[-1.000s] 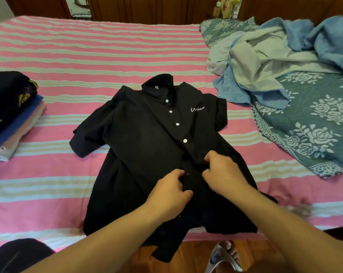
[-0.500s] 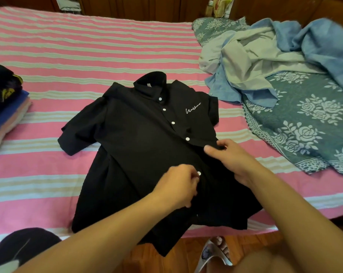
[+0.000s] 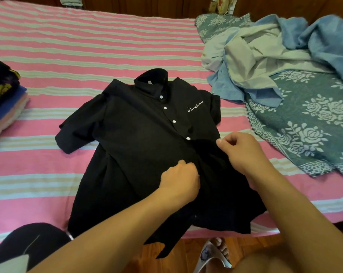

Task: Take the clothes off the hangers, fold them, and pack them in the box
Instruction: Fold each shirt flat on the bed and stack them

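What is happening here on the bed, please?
A person is working on a black short-sleeved shirt spread face up on the striped bed. The left hand pinches the front edge low on the button line, and the right hand pinches the fabric to its right. The upper buttons look closed. The shirt is not folded yet. A stack of folded clothes lies at the left edge, and loose blue and pale garments are heaped at the right. No box is in view.
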